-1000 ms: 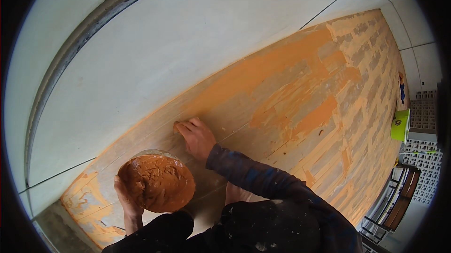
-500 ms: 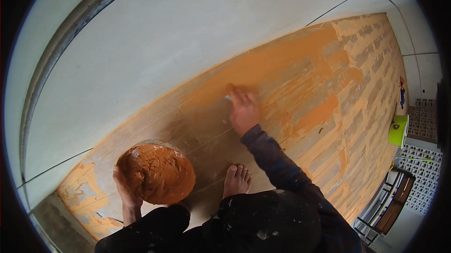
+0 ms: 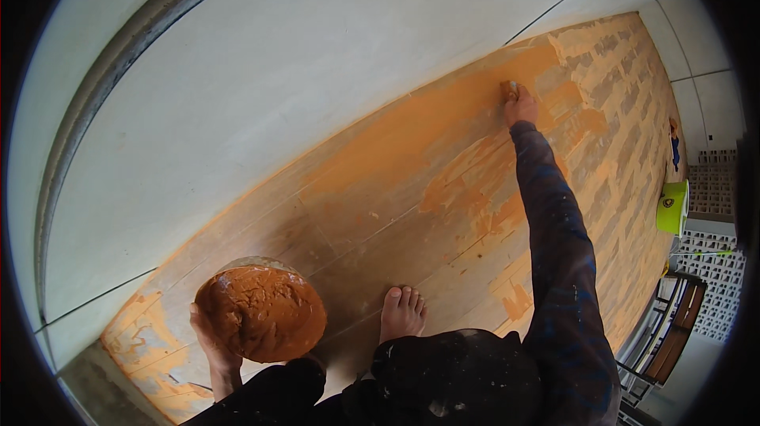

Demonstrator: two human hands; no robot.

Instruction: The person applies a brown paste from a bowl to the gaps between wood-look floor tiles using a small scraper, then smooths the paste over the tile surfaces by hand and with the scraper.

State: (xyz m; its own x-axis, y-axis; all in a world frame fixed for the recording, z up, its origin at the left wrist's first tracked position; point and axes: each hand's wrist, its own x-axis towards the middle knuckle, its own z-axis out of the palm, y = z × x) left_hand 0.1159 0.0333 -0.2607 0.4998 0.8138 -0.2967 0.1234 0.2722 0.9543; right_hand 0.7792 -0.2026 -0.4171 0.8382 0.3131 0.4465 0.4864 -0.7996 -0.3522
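Observation:
My left hand (image 3: 215,345) is closed round the side of a round bowl (image 3: 257,262), held tilted above the floor. Thick orange-brown paste (image 3: 261,315) fills most of it, with a rough, stirred surface. With the arm stretched far forward, my right hand (image 3: 521,109) grips a small spreader (image 3: 507,90), pressed to the floor near the wall. Its blade is coated in paste and partly hidden by the fingers. A wet smear of orange paste (image 3: 412,137) covers the wood-look plank floor (image 3: 356,228) along the wall and around the spreader.
A smooth white wall (image 3: 317,46) borders the floor ahead and to the left. Dried, patchy filler (image 3: 609,109) covers the planks at right. Beyond stand a lime-green bucket (image 3: 672,208) and a dark wooden bench (image 3: 675,331). My bare foot (image 3: 402,313) rests on the planks.
My right hand has swept the spreader away from me and to the right along the wall, the arm now extended. The smear looks broader. The bowl stays in my left hand, slightly lower in view.

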